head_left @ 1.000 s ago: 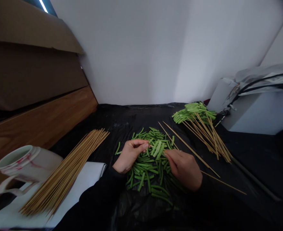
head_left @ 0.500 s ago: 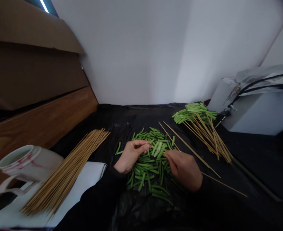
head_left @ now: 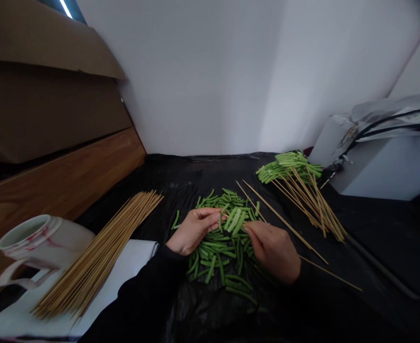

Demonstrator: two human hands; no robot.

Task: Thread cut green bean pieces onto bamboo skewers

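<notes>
My right hand [head_left: 276, 250] is closed around a thin bamboo skewer [head_left: 245, 226]. Several cut green bean pieces [head_left: 235, 220] sit side by side across this skewer, between my two hands. At the skewer's other end, the thumb and fingers of my left hand [head_left: 193, 229] are pinched together at a single green bean [head_left: 223, 218], beside the threaded ones. My fingers partly cover the contact there. Below both hands lies a loose pile of cut green beans [head_left: 213, 259] on black plastic sheeting [head_left: 199, 305].
A thick bundle of skewers [head_left: 103, 257] rests on white paper [head_left: 142, 250] at left, against a white mug [head_left: 53, 240] lying tilted. Threaded beans [head_left: 285, 166] are stacked at back right, their skewers [head_left: 315, 205] pointing toward me. Loose skewers [head_left: 281, 219] lie near my right hand.
A green bean now stands at my left fingertips, next to the row on the skewer. My left hand has shifted very slightly; my right hand has stayed almost still.
</notes>
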